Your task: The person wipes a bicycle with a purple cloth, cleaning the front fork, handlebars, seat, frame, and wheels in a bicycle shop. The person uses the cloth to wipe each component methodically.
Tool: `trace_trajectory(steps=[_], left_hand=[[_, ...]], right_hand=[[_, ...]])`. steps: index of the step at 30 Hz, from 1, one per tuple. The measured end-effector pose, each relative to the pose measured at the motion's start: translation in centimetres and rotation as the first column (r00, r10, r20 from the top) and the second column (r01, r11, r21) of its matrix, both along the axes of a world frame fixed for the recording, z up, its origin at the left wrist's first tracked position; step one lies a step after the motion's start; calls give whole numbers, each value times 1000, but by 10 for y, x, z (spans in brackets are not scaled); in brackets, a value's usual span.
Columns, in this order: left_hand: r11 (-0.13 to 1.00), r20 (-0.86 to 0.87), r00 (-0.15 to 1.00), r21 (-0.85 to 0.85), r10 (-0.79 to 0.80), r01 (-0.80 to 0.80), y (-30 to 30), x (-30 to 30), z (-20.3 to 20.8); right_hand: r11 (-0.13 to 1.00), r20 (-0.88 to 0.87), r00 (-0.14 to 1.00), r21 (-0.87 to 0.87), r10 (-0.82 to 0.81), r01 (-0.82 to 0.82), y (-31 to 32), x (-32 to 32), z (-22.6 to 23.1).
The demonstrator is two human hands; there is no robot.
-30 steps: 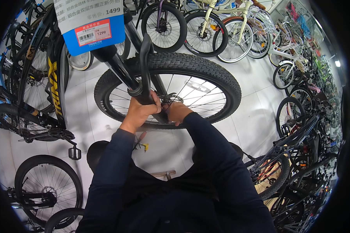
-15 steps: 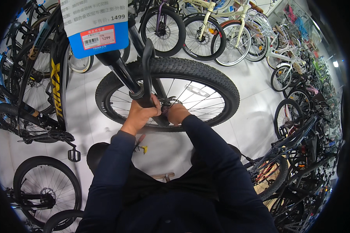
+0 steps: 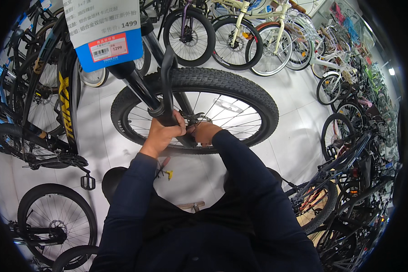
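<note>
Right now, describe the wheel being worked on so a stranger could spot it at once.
Start at the blue-and-white price tag hanging top left, then follow the black fork down. The wheel sits there, both hands at its hub. Unlike the other wheels around, it has a fat knobby black tyre and lies nearest, mid-picture.

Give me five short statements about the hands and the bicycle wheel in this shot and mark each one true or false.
1. The left hand grips the lower end of the black fork leg. True.
2. The right hand rests on the floor. False: it is at the hub of the front wheel.
3. The wheel has a knobby black tyre. True.
4. A blue and white tag hangs above the fork. True.
5. Both sleeves are white. False: they are dark blue.
</note>
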State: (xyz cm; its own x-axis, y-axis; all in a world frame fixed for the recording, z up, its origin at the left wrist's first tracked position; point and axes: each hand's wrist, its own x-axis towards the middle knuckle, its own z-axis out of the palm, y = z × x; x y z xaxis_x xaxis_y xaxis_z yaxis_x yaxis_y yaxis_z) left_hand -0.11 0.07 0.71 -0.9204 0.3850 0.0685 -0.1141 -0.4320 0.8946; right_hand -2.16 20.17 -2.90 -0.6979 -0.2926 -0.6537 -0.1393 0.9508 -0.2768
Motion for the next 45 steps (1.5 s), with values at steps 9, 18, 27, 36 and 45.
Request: trace_trajectory(steps=[9,18,27,36,45], left_hand=[[1000,-5,1000,-4,5,-5,-2,1,-1],[1000,-13,1000,-24,10,-10,-4,1,0],[1000,11,1000,19,-5,5,-2,1,-4],[1000,-20,1000,8,-15,15,-3,1,-2],[1000,0,1000,9,-3,3,0,0,-2]], right_hand=[[980,-263,964,199,52,2,-4,4,1],[978,-319,947,207,30,39,1,13,-16],[928,-151,954,-314,-258,202,9,16,-19],[-343,677,589,-734,-441,586,15,64,-10],[-652,634,588,-724,-502,225,118,127,37]])
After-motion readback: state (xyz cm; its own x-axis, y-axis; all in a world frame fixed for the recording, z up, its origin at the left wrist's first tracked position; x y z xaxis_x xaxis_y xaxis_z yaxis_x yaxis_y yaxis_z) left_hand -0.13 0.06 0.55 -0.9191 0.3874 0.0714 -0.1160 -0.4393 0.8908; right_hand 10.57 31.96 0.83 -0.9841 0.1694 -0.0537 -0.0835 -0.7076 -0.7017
